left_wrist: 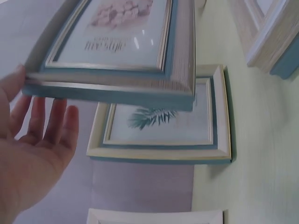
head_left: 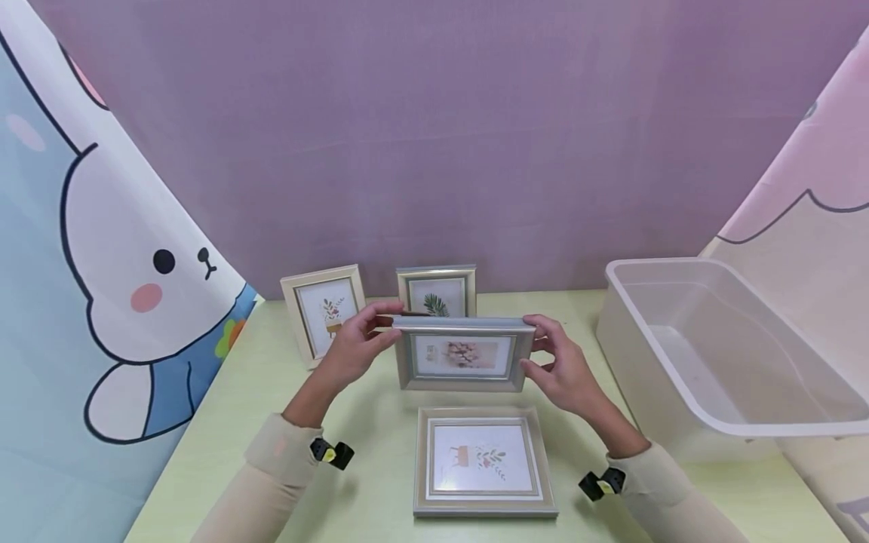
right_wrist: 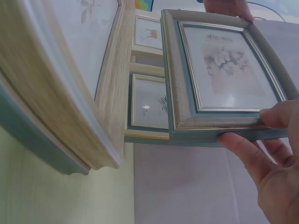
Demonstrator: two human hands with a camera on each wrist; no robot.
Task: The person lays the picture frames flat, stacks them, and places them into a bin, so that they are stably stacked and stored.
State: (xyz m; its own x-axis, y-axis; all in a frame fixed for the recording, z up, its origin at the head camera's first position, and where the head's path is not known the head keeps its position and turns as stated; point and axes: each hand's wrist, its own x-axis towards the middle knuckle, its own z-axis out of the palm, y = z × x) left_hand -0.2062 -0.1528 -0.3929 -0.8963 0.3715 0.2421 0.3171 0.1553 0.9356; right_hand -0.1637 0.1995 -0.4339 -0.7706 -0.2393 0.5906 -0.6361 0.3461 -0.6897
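A picture frame (head_left: pixel 464 379) with a pink flower print is held sideways above the table between both hands. My left hand (head_left: pixel 356 343) pinches its left end, thumb on the front and fingers behind. On the opposite end my right hand (head_left: pixel 562 369) grips it, thumb at the front edge. In the right wrist view the flower-print frame (right_wrist: pixel 229 70) has a grey wood-like border with a blue-grey side. Behind it stands a frame with a green leaf print (head_left: pixel 437 290), its lower part hidden. Closer to me lies a larger frame with a plant print (head_left: pixel 483 460).
A cream frame with a potted-plant print (head_left: pixel 324 309) stands tilted at the back left. To the right sits a large white plastic bin (head_left: pixel 652 362). Purple cloth (head_left: pixel 434 151) hangs behind the pale green table (head_left: pixel 224 467), with rabbit-print cloth (head_left: pixel 129 317) on the left.
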